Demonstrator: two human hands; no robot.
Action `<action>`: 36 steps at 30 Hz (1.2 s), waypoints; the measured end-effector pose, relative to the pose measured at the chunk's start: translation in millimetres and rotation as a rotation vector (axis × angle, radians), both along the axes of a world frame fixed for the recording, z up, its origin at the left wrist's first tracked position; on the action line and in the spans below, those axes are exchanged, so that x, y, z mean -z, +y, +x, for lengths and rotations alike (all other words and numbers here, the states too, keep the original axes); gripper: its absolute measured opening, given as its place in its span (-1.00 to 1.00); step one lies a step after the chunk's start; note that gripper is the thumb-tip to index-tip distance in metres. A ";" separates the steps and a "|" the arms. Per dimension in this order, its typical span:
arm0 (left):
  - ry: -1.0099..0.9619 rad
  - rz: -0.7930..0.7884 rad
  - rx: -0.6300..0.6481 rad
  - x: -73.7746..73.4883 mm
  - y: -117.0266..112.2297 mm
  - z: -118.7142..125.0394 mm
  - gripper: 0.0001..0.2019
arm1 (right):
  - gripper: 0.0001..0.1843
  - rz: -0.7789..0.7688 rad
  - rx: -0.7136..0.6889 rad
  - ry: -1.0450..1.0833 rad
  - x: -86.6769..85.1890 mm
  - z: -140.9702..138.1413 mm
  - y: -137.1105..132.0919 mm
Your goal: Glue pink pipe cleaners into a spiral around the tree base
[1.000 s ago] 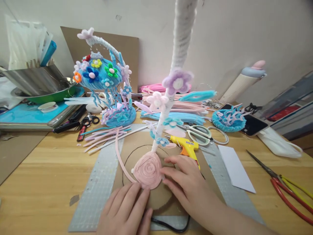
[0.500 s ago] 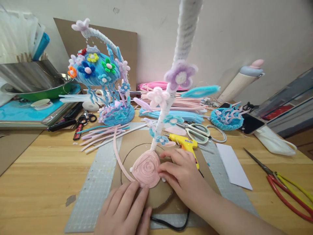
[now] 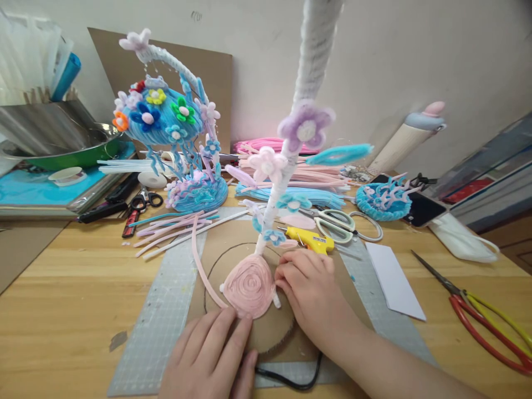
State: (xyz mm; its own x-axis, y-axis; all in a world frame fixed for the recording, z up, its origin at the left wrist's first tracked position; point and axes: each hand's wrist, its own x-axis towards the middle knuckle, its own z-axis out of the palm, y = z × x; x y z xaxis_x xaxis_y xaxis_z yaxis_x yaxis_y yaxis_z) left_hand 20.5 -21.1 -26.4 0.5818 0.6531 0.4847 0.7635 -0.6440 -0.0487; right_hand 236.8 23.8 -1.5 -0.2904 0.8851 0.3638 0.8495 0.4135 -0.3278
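Observation:
A pink spiral disc of pipe cleaner (image 3: 248,285) lies on a brown cardboard sheet (image 3: 233,235) with a drawn circle. From it rises a white fuzzy stem (image 3: 310,61) carrying purple, pink and blue flowers. My left hand (image 3: 211,354) lies flat on the cardboard, fingertips at the disc's near edge, fingers stretched out. My right hand (image 3: 310,291) curls against the disc's right edge, fingertips pressing the pink strand there. A loose pink pipe cleaner tail (image 3: 199,260) trails off to the left.
A yellow glue gun (image 3: 310,240) lies just behind my right hand, its black cord (image 3: 291,382) near the front. A finished blue flower model (image 3: 174,138), loose pipe cleaners (image 3: 174,230), scissors (image 3: 344,224), red-handled pliers (image 3: 486,318) and white paper (image 3: 393,280) surround the grey cutting mat (image 3: 158,327).
My right hand has drawn in closer against the right edge of the pink disc, fingers more curled. The left hand has stayed flat in place.

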 end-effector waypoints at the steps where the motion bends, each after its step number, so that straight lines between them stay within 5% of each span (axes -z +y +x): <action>1: 0.000 0.000 -0.002 -0.2 -0.1 -0.5 -0.63 | -0.84 0.000 0.016 -0.022 -1.3 1.0 0.1; 13: -0.016 0.010 -0.008 -2.5 -0.2 0.0 -0.65 | -0.68 -0.043 0.052 0.095 -17.5 14.7 -4.8; 17: -0.020 -0.022 -0.011 -2.9 -0.6 -1.5 -0.62 | -0.76 -0.145 0.060 0.504 -21.3 23.4 -6.1; 22: -0.047 -0.021 -0.022 -2.6 0.7 -0.3 -0.65 | -0.76 -0.628 0.083 1.200 -25.2 26.7 -6.5; 25: -0.052 -0.033 -0.027 -2.5 1.1 0.2 -0.66 | -0.72 -0.744 0.075 1.372 -27.6 26.9 -7.5; 32: -0.069 -0.075 -0.038 -5.1 -0.1 -0.2 -0.64 | -0.75 -0.652 -0.067 1.410 -31.3 37.4 -7.2; 36: -0.072 -0.084 -0.042 -5.6 0.0 1.1 -0.64 | -0.71 -0.425 0.078 1.346 -32.4 65.5 2.7</action>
State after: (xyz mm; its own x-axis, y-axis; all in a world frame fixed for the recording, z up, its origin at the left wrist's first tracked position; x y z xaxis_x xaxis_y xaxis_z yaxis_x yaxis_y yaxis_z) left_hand 21.6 -21.1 -20.8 0.5192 0.7160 0.4667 0.7892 -0.6112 0.0597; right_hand 302.3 26.5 30.9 0.1139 0.9932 0.0251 -0.1921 0.0468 -0.9803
